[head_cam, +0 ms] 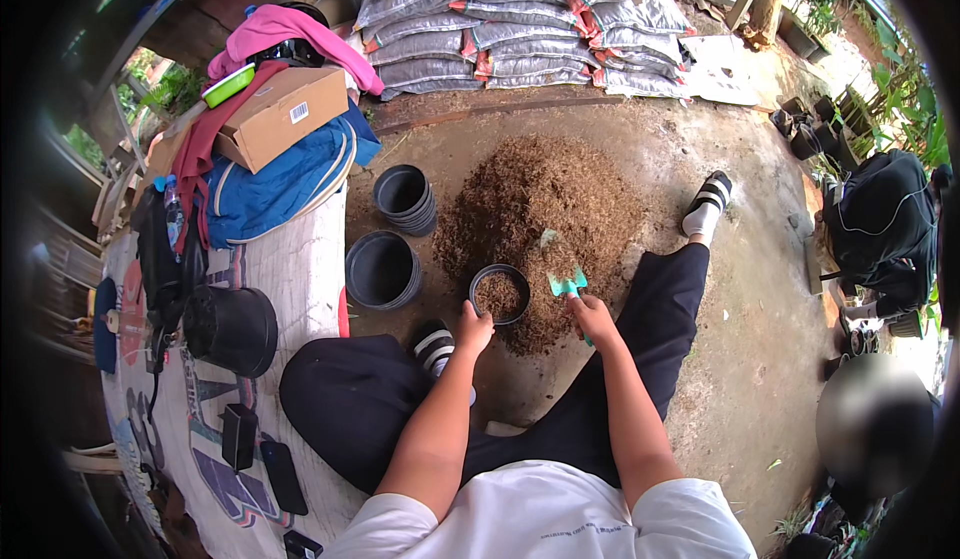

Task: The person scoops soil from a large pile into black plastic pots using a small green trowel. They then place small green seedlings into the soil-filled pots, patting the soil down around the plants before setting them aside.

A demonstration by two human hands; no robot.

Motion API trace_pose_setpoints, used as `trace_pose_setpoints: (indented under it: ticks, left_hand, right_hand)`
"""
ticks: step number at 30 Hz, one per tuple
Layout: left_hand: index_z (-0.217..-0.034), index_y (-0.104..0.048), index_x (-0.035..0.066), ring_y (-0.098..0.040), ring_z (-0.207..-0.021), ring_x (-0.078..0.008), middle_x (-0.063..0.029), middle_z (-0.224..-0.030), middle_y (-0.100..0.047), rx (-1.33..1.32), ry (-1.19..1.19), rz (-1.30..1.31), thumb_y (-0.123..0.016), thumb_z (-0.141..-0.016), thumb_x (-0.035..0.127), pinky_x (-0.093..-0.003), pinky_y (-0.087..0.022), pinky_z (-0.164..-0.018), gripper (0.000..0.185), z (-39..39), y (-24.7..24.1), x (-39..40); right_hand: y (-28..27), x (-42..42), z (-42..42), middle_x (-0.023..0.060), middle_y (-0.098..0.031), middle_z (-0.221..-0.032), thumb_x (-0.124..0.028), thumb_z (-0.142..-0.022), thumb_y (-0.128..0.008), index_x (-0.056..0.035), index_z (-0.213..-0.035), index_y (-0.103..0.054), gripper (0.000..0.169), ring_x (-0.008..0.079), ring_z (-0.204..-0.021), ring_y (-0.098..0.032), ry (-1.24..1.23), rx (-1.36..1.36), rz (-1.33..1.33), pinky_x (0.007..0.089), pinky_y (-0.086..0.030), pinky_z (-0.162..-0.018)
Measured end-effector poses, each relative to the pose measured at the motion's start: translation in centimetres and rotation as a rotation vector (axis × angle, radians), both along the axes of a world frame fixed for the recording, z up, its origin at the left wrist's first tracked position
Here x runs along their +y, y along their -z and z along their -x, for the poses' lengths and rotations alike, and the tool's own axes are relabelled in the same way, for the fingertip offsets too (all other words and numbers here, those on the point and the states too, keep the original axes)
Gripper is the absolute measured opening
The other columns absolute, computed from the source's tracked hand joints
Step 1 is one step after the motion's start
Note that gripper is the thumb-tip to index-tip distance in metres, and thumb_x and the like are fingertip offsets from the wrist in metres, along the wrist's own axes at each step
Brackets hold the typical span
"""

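My left hand [475,328] grips the near rim of a small black plastic pot [474,289], which is partly filled with brown potting mix [498,293]. In my right hand [592,317] is the handle of a green garden trowel [568,281]. Its blade is partly covered by the mix at the near side of a large loose heap [555,184] on the concrete floor. The pot stands at the heap's near left edge, just left of the trowel. Whether the pot's base touches the floor is hidden.
Two stacks of black pots, a rear stack [405,191] and a nearer stack [382,270], stand left of the heap. A cloth-covered platform [300,274] bears a cardboard box [285,113] and a large black pot [229,332]. Filled sacks [525,34] are piled behind. People sit at right.
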State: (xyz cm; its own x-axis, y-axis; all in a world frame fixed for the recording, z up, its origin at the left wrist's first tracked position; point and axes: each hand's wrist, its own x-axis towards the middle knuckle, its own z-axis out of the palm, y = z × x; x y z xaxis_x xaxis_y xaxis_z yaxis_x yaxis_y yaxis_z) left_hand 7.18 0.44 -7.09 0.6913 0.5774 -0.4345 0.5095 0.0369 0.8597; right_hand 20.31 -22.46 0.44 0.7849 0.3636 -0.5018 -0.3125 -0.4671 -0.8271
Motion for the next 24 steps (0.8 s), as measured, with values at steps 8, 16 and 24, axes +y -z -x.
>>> trace_pose_setpoints:
  ticks: [8, 16, 24]
  left_hand:
    - [-0.135, -0.032, -0.008, -0.067, -0.064, -0.0225, -0.0194, -0.097, -0.065, 0.009, -0.03, 0.044, -0.052, -0.091, 0.008, -0.0327, -0.057, -0.058, 0.051, -0.1, -0.1, 0.2]
    - [-0.115, -0.042, -0.004, -0.067, -0.062, -0.0213, -0.0166, -0.093, -0.063, -0.038, -0.012, 0.179, -0.05, -0.09, 0.004, -0.032, -0.057, -0.056, 0.027, -0.2, 0.3, 0.9]
    - [-0.116, -0.04, -0.004, -0.065, -0.062, -0.0204, -0.0172, -0.096, -0.061, -0.085, -0.059, 0.177, -0.051, -0.091, 0.005, -0.0321, -0.056, -0.054, 0.029, -0.2, 0.7, 0.4]
  right_hand:
    - [1.6, -2.1, -0.6, 0.0141, -0.067, -0.073, -0.038, -0.092, -0.058, 0.0016, -0.098, -0.067, 0.041, 0.0258, -0.064, -0.068, -0.256, -0.058, 0.591, 0.0401, -0.053, -0.062]
    - [1.5, -0.1, 0.4, 0.0136, -0.064, -0.071, -0.039, -0.093, -0.057, 0.0043, -0.095, -0.063, 0.043, 0.023, -0.058, -0.064, -0.21, 0.024, 0.343, 0.0381, -0.051, -0.053]
    - [-1.8, 0.1, 0.4, -0.0026, -0.045, -0.059, -0.037, -0.097, -0.058, -0.005, -0.084, -0.056, 0.035, 0.0089, -0.043, -0.043, 0.007, 0.046, -0.285, 0.0266, -0.037, -0.042]
